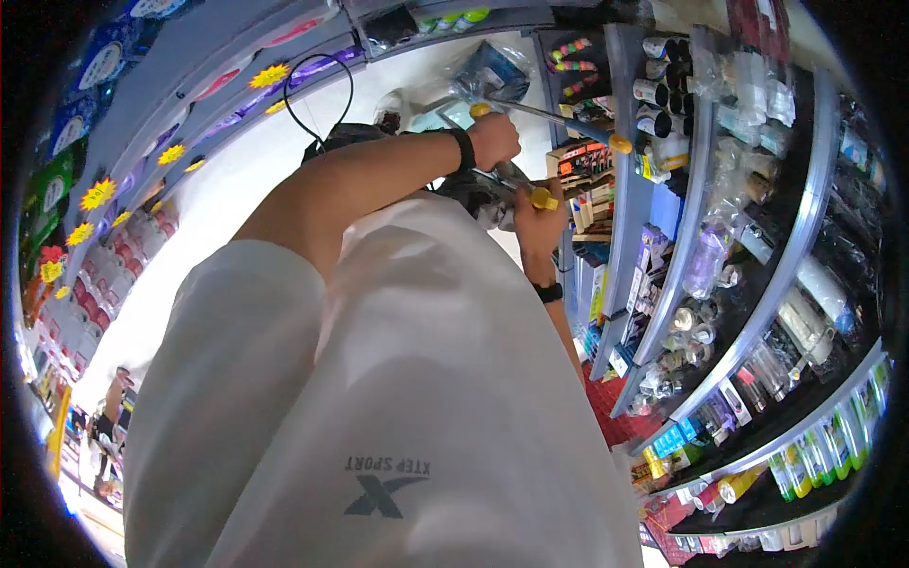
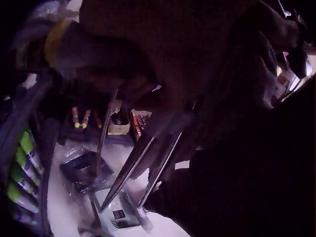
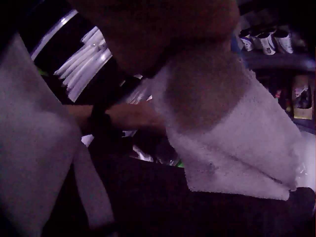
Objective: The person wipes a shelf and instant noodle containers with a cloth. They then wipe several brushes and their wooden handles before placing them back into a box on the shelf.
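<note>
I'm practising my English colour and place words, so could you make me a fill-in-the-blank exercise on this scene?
The left hand has a band at its wrist, coloured ____.
The right hand holds a handle whose end is coloured ____.
The lettering on the pale shirt reads XTEP ____.
The starburst tags are on the head view's ____ side.

Missing words: black; yellow; SPORT; left

Head view's up high, looking down over the white shirt (image 1: 417, 379) and out to the shelves (image 1: 696, 218); left wrist's aiming along the metal-shafted tools (image 2: 128, 175), sharing the bagged package (image 2: 81, 170) with it; right wrist's close on pale cloth (image 3: 237, 148), shelves behind
</note>
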Demonstrator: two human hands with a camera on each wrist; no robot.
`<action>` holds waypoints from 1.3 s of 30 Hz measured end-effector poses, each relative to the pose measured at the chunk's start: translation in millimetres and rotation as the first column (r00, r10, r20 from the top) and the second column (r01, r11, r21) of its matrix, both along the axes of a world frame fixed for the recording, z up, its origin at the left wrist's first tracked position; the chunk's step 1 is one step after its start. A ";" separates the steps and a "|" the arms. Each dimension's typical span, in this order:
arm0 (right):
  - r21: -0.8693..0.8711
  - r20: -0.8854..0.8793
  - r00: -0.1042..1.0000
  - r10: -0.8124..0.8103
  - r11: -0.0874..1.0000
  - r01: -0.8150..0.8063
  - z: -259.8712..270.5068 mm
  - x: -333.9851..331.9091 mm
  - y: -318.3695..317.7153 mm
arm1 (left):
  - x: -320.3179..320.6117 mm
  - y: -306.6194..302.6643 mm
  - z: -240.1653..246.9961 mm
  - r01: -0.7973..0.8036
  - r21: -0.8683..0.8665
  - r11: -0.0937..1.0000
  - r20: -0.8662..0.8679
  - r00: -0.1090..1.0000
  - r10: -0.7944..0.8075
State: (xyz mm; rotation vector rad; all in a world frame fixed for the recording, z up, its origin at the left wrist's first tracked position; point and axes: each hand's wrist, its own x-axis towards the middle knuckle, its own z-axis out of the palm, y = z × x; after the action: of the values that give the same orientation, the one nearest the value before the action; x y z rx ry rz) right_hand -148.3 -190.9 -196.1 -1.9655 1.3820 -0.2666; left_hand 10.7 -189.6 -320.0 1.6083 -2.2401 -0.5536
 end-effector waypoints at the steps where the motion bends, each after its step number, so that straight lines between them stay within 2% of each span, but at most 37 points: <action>1: 0.078 0.062 0.996 -0.070 0.995 0.065 -8.4 -7.4 0.5 | -2.5 2.2 -1.1 0.001 0.002 1.000 0.005 1.000 -0.001; 4: 0.048 0.026 0.995 -0.096 0.994 0.094 4.8 -0.8 7.7 | -6.0 11.0 3.7 -0.053 0.029 0.998 0.007 0.999 0.052; 5: 0.122 0.049 0.990 -0.134 0.984 0.127 5.9 0.5 10.2 | -3.6 13.0 4.9 -0.041 0.008 0.999 -0.010 0.999 0.041; 6: 0.127 0.057 0.991 -0.124 0.985 0.116 6.9 1.8 11.2 | -1.9 15.5 6.4 -0.032 -0.011 0.999 -0.028 0.999 0.032; 8: 0.173 0.091 0.989 -0.115 0.980 0.098 9.2 5.3 11.7 | 0.1 17.1 16.6 -0.080 0.062 0.995 0.051 0.996 0.077; 9: 0.286 0.088 0.973 -0.212 0.941 0.180 3.9 3.3 11.9 | 4.3 17.9 22.0 -0.076 0.062 0.995 0.040 0.997 0.073; 12: 0.316 0.017 0.995 -0.103 0.944 0.092 2.0 6.0 -0.6 | 8.8 13.9 11.1 -0.081 0.062 0.995 0.036 0.996 0.079; 14: 0.288 -0.011 0.999 -0.039 0.957 0.041 8.3 9.2 -9.2 | 11.4 11.2 3.3 -0.077 0.013 0.997 0.030 0.997 0.077; 16: 0.299 -0.041 0.997 0.062 0.953 -0.047 12.2 11.1 -18.1 | 16.9 6.5 -0.6 -0.086 0.022 0.996 0.037 0.996 0.085; 19: 0.307 -0.076 0.989 0.127 0.947 -0.098 14.3 15.7 -25.0 | 23.2 3.6 10.9 -0.072 0.070 0.995 0.059 0.996 0.068; 20: 0.299 -0.076 0.990 0.122 0.950 -0.094 12.4 16.4 -26.1 | 27.5 2.2 16.5 -0.067 0.112 0.991 0.084 0.995 0.058; 22: 0.191 0.078 0.988 0.132 0.971 -0.145 4.4 15.0 -23.3 | 31.0 2.7 19.9 -0.066 0.137 0.988 0.067 0.996 0.057; 27: 0.251 0.028 0.992 0.121 0.960 -0.124 -5.7 1.5 -20.3 | 33.9 5.4 28.5 -0.040 0.162 0.986 0.074 0.997 0.028; 29: 0.250 0.150 0.983 0.102 0.958 -0.137 -9.5 0.4 -18.1 | 36.3 5.7 28.6 0.006 0.133 0.991 0.083 0.996 -0.018; 32: 0.219 0.091 0.989 0.119 0.966 -0.137 -7.2 2.4 -17.6 | 37.6 3.7 24.9 0.051 0.124 0.991 0.095 0.994 -0.063; 34: 0.211 0.100 0.987 0.124 0.967 -0.143 -10.4 0.0 -17.8 | 35.9 2.6 23.4 0.059 0.141 0.988 0.093 0.993 -0.073; 36: 0.230 0.127 0.987 0.101 0.965 -0.128 -11.2 -0.9 -18.0 | 36.0 3.1 23.1 0.003 0.119 0.993 0.066 0.998 -0.011; 39: 0.220 0.120 0.990 0.077 0.970 -0.102 -12.3 0.6 -17.2 | 42.3 1.7 35.7 0.041 0.140 0.989 0.103 0.993 -0.056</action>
State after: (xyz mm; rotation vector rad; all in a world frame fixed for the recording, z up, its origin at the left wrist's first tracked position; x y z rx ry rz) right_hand -147.7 -208.1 -208.4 -1.7921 1.1938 -0.1648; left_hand 53.0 -187.9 -284.3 1.6905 -2.3706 -0.6635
